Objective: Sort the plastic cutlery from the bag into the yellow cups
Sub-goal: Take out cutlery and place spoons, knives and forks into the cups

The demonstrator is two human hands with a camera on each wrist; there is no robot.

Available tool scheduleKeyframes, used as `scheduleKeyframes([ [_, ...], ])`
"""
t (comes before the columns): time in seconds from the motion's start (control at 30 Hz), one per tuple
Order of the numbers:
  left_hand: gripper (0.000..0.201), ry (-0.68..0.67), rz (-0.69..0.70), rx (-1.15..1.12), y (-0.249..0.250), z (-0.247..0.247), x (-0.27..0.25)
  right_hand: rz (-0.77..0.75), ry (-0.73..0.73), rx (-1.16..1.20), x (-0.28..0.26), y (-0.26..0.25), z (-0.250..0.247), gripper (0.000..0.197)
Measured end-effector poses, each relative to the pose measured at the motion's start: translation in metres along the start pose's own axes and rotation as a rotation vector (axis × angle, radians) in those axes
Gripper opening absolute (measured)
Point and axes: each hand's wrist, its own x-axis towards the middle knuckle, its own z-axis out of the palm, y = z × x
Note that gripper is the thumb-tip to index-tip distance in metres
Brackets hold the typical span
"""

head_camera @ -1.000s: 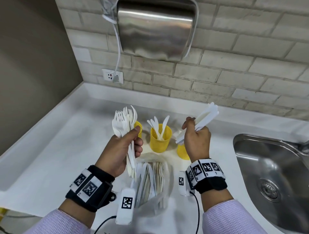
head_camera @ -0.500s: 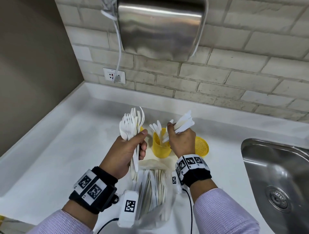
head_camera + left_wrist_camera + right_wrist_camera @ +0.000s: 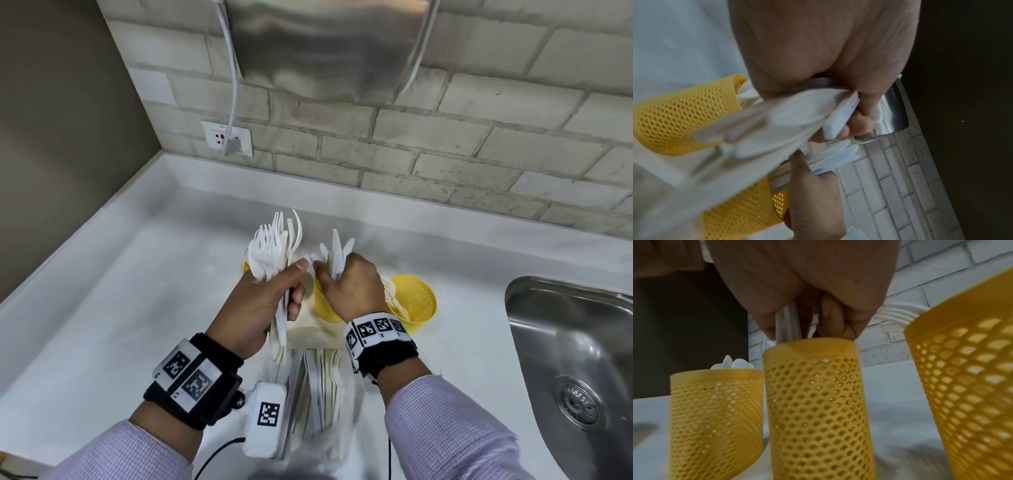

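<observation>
My left hand (image 3: 274, 301) grips an upright bunch of white forks and spoons (image 3: 274, 246), seen blurred and close in the left wrist view as the cutlery bunch (image 3: 777, 121). My right hand (image 3: 349, 287) grips several white knives (image 3: 337, 253) and holds them down at the mouth of the middle yellow cup (image 3: 323, 308). In the right wrist view its fingers (image 3: 830, 318) sit just above the middle cup's rim (image 3: 809, 344). The left cup (image 3: 715, 410) shows white tips. The right cup (image 3: 416, 301) holds a few white pieces. The clear bag (image 3: 318, 377) with more cutlery lies below my hands.
A steel sink (image 3: 575, 359) is sunk into the white counter (image 3: 120, 308) at the right. A brick wall with a socket (image 3: 227, 138) and a steel wall unit (image 3: 329, 44) stands behind the cups. A dark wall closes the left side.
My right hand has carried its knives leftward from above the right cup to the middle cup and lowered them. My left hand has kept its bunch upright in place.
</observation>
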Motion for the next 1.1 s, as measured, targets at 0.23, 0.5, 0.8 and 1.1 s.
scheduleKeyframes([
  [0.23, 0.023, -0.004, 0.018, -0.008, 0.000, -0.002, -0.001, 0.003, 0.022, -0.003, 0.001, -0.002, -0.003, 0.040],
  [0.5, 0.028, -0.073, 0.112, 0.020, 0.005, -0.002, -0.012, -0.008, 0.135, 0.106, -0.004, -0.027, -0.030, 0.039],
  [0.8, 0.030, -0.131, 0.248, 0.182, 0.012, 0.000, -0.035, -0.157, 0.082, 0.565, -0.030, -0.091, -0.085, 0.007],
  [1.1, 0.022, -0.183, 0.273, 0.167, 0.010, -0.009, -0.064, -0.111, -0.207, 0.745, -0.063, -0.105, -0.100, 0.011],
])
